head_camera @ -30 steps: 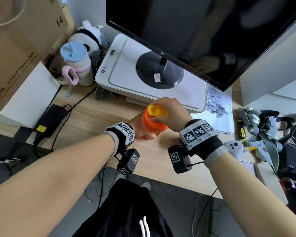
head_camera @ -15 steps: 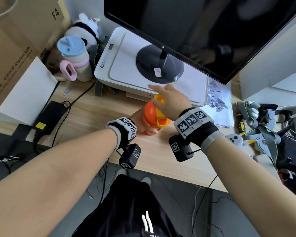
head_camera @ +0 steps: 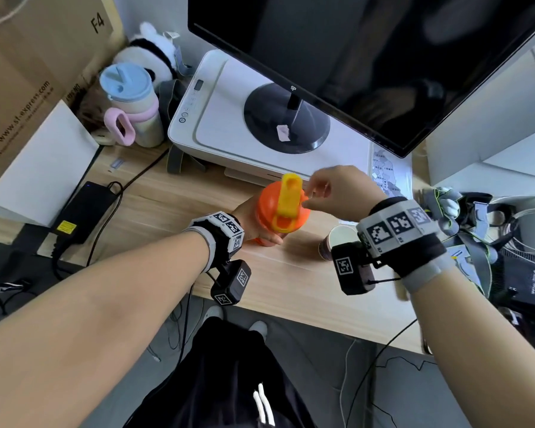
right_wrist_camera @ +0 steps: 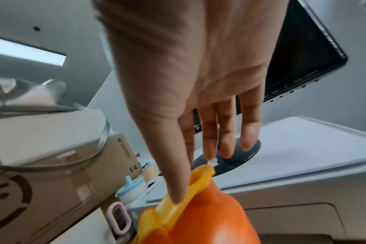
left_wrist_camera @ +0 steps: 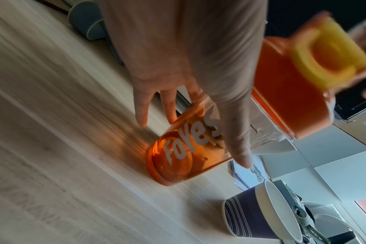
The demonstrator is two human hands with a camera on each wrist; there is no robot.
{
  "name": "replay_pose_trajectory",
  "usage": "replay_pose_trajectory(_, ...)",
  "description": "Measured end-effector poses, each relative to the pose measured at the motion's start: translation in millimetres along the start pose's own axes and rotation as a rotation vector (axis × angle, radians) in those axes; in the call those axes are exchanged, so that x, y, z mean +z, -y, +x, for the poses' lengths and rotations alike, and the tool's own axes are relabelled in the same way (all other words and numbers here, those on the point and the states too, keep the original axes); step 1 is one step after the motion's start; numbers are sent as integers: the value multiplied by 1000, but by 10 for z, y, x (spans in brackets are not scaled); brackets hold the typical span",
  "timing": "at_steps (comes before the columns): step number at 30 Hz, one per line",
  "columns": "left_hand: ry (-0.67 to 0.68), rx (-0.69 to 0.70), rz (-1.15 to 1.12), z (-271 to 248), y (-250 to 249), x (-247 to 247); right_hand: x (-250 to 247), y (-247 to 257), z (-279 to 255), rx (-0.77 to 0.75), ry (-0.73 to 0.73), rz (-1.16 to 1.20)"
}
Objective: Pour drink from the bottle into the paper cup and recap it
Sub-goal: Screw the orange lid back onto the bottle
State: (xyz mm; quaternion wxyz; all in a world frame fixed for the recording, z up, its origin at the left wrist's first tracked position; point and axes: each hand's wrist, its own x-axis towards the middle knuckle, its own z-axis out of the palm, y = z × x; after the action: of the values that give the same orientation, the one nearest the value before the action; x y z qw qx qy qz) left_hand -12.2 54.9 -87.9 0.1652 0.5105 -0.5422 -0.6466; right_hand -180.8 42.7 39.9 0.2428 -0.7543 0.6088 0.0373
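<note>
An orange see-through bottle point(head_camera: 261, 208) stands on the wooden desk point(head_camera: 167, 211); my left hand point(head_camera: 250, 217) grips its body, fingers wrapped round it in the left wrist view point(left_wrist_camera: 190, 125). Its orange lid point(left_wrist_camera: 290, 92) carries a yellow flip cap point(head_camera: 289, 196) that stands swung up and open. My right hand point(head_camera: 331, 189) hovers just right of the lid with fingers relaxed; in the right wrist view the thumb lies against the yellow flip cap point(right_wrist_camera: 198, 181). A dark striped paper cup point(head_camera: 337, 239) stands right of the bottle, partly hidden by my right wrist camera, and shows empty in the left wrist view point(left_wrist_camera: 261, 213).
A white printer point(head_camera: 229, 131) with a monitor point(head_camera: 352, 57) on it stands right behind the bottle. A blue-lidded mug point(head_camera: 130, 103) and a cardboard box point(head_camera: 28, 72) are at the back left, a power brick point(head_camera: 81, 208) at the left. Straps and gear point(head_camera: 476, 217) crowd the right.
My right hand was wrapped over the cap; it has come off to the right, and the yellow flip cap now stands open. The paper cup has come into view.
</note>
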Motion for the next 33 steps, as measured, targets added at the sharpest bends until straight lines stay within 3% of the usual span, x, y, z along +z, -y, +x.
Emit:
replay_pose_trajectory(1,-14,-7,10,-3,2,0,26,7,42,-40,-18,-14)
replay_pose_trajectory(6,-63,24,70,-8,17,-22,197,160,196,-230,215,-66)
replay_pose_trajectory(13,-64,2,59,-7,7,-35,165,186,203,-82,103,-211)
replay_pose_trajectory(17,-54,8,124,5,4,-39,155,217,204,-114,219,-240)
replay_pose_trajectory(22,-34,49,116,17,-7,-62,218,308,257,-38,26,-363)
replay_pose_trajectory(26,-5,66,139,25,0,-95,292,431,266,-61,-41,-479)
replay_pose_trajectory(33,-82,55,176,29,52,-91,435,426,243,3,-95,-350)
